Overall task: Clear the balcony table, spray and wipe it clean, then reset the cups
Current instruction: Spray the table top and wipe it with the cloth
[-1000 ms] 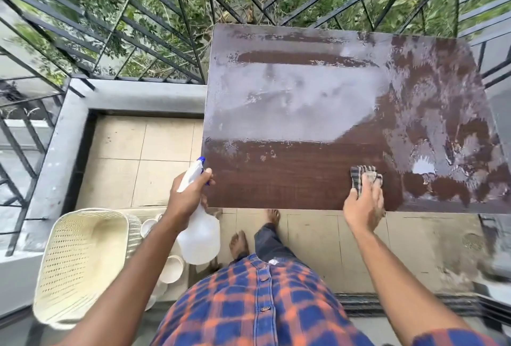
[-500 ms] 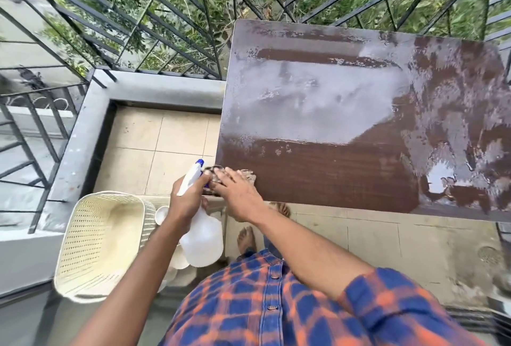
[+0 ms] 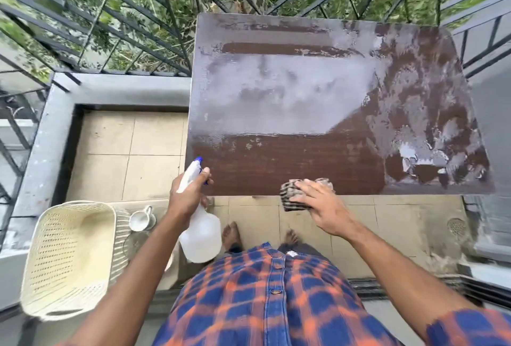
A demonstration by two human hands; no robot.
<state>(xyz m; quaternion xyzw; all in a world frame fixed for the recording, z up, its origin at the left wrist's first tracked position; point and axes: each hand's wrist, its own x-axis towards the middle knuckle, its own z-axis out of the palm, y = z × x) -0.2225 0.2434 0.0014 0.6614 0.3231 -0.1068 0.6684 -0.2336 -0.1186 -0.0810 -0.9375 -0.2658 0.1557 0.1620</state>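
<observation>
Left hand (image 3: 188,196): we are gripping the spray bottle (image 3: 201,235), lower centre.
Right hand (image 3: 323,207): we are pressing spread fingers onto the cloth (image 3: 290,193) at the table (image 3: 276,168) edge.

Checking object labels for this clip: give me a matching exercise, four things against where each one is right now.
Things:
1 bottle
2 cloth
3 basket
4 cup

Places:
A under the right hand, at the near edge of the table
B down low, just right of the basket
C in the left hand
D far left of the view, below table level

Pairs: 1-C, 2-A, 3-D, 4-B
</observation>
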